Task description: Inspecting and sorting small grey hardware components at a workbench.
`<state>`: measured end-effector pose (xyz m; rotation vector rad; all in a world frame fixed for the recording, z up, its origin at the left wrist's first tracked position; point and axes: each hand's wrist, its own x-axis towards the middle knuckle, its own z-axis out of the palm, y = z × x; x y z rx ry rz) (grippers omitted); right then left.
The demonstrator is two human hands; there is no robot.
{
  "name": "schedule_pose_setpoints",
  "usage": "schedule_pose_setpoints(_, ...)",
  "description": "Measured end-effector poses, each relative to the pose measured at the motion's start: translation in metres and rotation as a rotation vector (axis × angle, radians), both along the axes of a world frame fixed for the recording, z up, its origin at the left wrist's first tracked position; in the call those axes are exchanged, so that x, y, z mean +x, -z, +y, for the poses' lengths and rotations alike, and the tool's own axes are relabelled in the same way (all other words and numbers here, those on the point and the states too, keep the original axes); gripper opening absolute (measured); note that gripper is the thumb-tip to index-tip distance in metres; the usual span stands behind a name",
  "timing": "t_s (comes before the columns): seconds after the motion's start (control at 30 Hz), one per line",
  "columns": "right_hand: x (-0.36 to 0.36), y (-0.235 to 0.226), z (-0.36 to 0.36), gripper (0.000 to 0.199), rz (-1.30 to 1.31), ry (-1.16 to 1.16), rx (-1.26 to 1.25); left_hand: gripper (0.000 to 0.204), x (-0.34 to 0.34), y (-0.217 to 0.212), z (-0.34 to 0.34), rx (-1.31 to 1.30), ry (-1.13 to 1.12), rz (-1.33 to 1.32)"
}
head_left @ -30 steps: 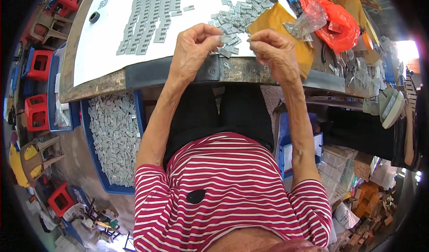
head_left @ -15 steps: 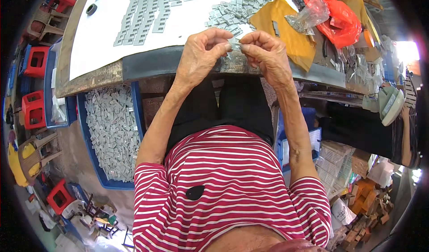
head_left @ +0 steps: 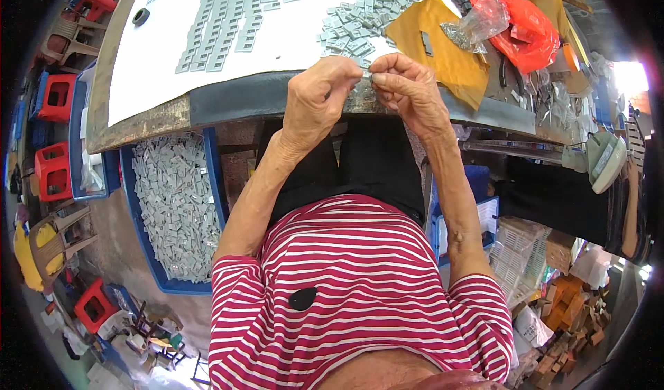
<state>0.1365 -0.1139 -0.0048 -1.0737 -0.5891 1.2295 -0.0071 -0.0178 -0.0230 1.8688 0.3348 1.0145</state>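
Note:
Both hands meet over the table's near edge. A small light-grey flat piece point(head_left: 366, 75) sits between their fingertips, mostly covered. My left hand point(head_left: 315, 96) pinches its left end, with the fingers bent down. My right hand point(head_left: 415, 93) pinches the right end between thumb and forefinger, the other fingers curled. Just beyond them lies a loose pile of small grey rectangular pieces point(head_left: 356, 27) on a white sheet point(head_left: 297, 37). To the left, similar pieces are laid in slanting, close-set rows point(head_left: 228, 20).
A mustard cloth point(head_left: 443, 61) and a red plastic bag point(head_left: 522, 41) lie on the right. A black ring point(head_left: 141, 15) rests at far left. Below the table, a blue crate point(head_left: 166, 283) holds many grey pieces. Another person's dark-clothed legs point(head_left: 553, 203) are at right.
My left hand has turned over at the wrist, its knuckles rising and fingers pointing more downward. The right hand has shifted slightly; the small piece stays between them.

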Motion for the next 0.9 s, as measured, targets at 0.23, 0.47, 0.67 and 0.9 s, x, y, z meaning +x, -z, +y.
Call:
schedule_pose_setpoints(0.23,0.004,-0.001,-0.004,0.013,0.026,-0.044,-0.045,0.019,-0.005,-0.002,0.002,0.189,0.059,-0.039)
schedule_pose_setpoints(0.47,0.008,-0.005,-0.006,0.013,0.006,-0.137,-0.074,0.020,-0.007,0.001,0.005,0.328,0.107,-0.026)
schedule_pose_setpoints(0.67,0.008,-0.005,-0.007,0.013,-0.098,-0.169,-0.118,0.020,-0.007,0.005,0.005,0.282,0.181,-0.037)
schedule_pose_setpoints(0.9,-0.002,-0.004,-0.010,0.013,-0.026,-0.088,-0.103,0.015,-0.006,0.006,0.000,0.168,0.162,-0.044)
